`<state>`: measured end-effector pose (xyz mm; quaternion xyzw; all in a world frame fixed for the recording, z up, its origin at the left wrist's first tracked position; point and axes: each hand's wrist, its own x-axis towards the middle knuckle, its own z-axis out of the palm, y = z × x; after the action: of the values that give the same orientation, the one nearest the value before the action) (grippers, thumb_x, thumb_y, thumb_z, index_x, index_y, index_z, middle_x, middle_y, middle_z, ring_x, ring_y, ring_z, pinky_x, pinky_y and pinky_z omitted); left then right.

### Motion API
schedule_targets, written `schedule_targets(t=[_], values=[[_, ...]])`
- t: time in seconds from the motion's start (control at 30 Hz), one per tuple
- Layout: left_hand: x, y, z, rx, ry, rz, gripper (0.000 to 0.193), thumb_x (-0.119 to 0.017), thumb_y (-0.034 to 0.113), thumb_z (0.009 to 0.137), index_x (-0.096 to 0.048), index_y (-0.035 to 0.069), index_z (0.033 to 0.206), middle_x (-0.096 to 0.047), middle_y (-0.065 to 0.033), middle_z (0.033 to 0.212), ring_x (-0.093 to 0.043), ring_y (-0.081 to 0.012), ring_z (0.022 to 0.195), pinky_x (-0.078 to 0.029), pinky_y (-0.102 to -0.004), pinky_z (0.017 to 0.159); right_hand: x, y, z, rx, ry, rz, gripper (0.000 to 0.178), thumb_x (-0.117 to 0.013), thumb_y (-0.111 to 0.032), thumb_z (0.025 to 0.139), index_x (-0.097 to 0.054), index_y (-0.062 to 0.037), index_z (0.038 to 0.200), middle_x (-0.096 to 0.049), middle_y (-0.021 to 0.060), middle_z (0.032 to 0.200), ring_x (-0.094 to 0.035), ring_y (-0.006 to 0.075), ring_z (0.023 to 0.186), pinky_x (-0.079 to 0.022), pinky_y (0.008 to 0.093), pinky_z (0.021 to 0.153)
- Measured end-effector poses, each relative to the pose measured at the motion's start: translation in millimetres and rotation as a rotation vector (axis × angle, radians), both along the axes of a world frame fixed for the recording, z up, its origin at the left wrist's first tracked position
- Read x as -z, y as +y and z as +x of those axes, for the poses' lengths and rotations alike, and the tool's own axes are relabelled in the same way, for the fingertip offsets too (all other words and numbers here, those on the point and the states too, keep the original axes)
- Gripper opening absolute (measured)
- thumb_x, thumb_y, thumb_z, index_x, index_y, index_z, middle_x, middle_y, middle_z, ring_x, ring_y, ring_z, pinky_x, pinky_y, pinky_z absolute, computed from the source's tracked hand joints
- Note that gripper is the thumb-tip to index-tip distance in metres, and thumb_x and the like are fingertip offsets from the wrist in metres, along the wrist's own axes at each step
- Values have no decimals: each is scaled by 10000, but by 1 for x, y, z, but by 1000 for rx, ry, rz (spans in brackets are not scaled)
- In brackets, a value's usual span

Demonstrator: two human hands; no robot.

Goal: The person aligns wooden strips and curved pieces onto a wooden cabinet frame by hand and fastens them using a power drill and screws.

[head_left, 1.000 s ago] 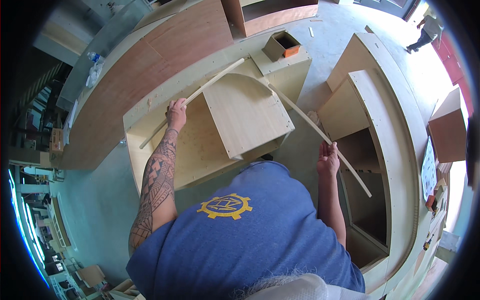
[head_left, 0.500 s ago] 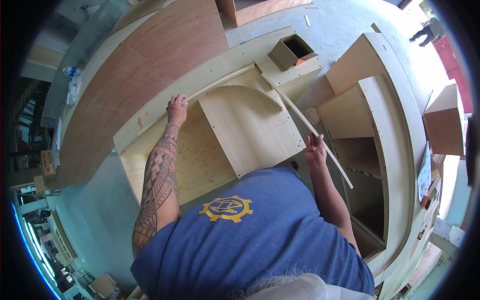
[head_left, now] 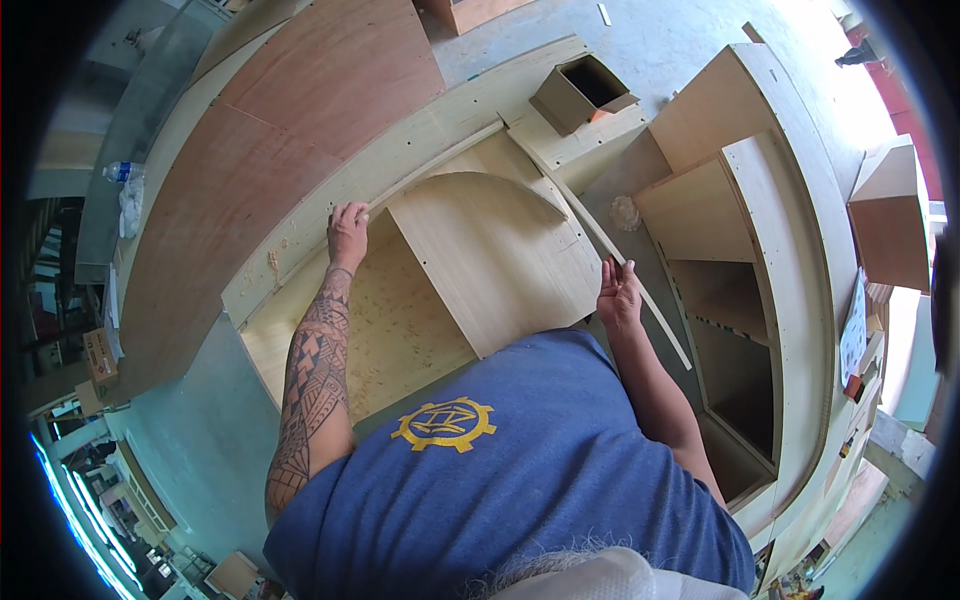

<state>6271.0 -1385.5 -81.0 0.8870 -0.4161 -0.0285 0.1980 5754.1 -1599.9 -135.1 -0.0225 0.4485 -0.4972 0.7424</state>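
Note:
A long, thin wooden strip (head_left: pixel 655 308) slants from the far corner of a pale plywood cabinet (head_left: pixel 520 255) toward my right side. My right hand (head_left: pixel 618 297) pinches it partway along, with some fingers raised. Another narrow strip (head_left: pixel 440 168) follows the inside of the cabinet's curved rim (head_left: pixel 408 143); whether the two strips join at the far corner I cannot tell. My left hand (head_left: pixel 348 238) curls over the rim strip, its fingertips partly hidden. Between my hands lies a plywood panel with a curved upright piece (head_left: pixel 495 185) on it.
A cardboard box (head_left: pixel 570 105) stands on the cabinet's far right end. Wood shavings (head_left: pixel 400 310) litter the open compartment. On the right rises a curved shelf unit (head_left: pixel 795 300); a large reddish curved panel (head_left: pixel 270 130) is at the left. A plastic bottle (head_left: pixel 118 172) stands far left.
The view has tilted slightly. My right hand and the slanting strip's near end have shifted a little left, away from the shelf unit. My left hand stays at the rim.

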Motion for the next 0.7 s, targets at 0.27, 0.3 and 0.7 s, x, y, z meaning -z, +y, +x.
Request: schedule_targets(t=[0.27, 0.3, 0.7], values=[[-7, -8, -2, 61, 22, 38, 227, -698, 85, 960, -674, 120, 1183, -639, -146, 1162, -621, -376, 1119, -525, -472, 960, 3, 3, 15, -1, -43, 31, 284, -701, -256, 1054, -646, -1, 1167, -711, 154, 1234, -710, 275, 1193, -621, 366, 1055], [-5, -4, 0, 68, 22, 43, 227, -698, 85, 960, -674, 120, 1183, -639, -146, 1162, -621, -376, 1119, -525, -472, 960, 3, 4, 18, 7, -43, 35, 284, -701, -256, 1054, -646, -1, 1167, -711, 154, 1234, -710, 275, 1193, -621, 366, 1055], [23, 39, -78, -101, 511, -254, 144, -559, 129, 1058, -491, 27, 1133, -637, -159, 1051, -666, -255, 839, -557, -413, 759, 12, 20, 41, 62, -24, 131, 392, -678, -260, 1066, -581, 65, 1261, -688, 225, 1294, -706, 287, 1199, -629, 351, 1055]])
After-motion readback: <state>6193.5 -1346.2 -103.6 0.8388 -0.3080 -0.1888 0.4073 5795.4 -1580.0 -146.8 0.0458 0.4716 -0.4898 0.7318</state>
